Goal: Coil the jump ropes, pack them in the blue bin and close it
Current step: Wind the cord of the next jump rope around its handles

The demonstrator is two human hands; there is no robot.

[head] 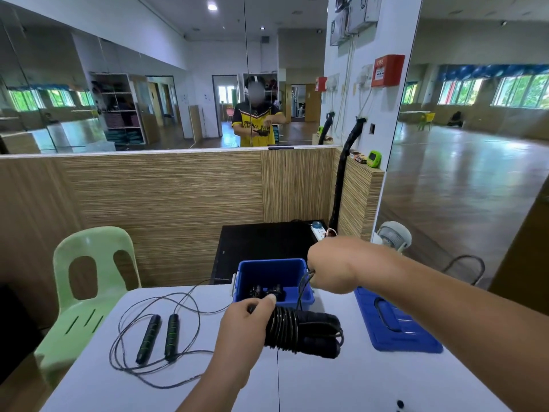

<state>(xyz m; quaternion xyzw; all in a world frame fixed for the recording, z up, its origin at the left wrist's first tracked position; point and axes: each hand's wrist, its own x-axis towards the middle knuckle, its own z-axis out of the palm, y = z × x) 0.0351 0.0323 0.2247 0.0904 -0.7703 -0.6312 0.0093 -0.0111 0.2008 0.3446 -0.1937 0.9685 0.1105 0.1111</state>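
Note:
My left hand (248, 322) grips a black jump rope bundle (306, 333), its cord wound in tight loops round the two black handles. My right hand (329, 264) is raised above the right rim of the blue bin (306, 298) and pinches the loose end of that cord, which runs down to the bundle. The bin stands open on the white table, with dark handles of another rope (267, 291) lying inside. A second loose rope with black and green handles (159, 337) lies uncoiled on the table at the left. The blue lid (398, 325) lies flat to the right of the bin.
A pale green plastic chair (89, 281) stands at the table's left edge. Behind the bin is a black surface (261, 242) with a white power strip (319, 233). A wood-grain partition and mirror wall lie beyond. A small fan (392, 236) sits at the right.

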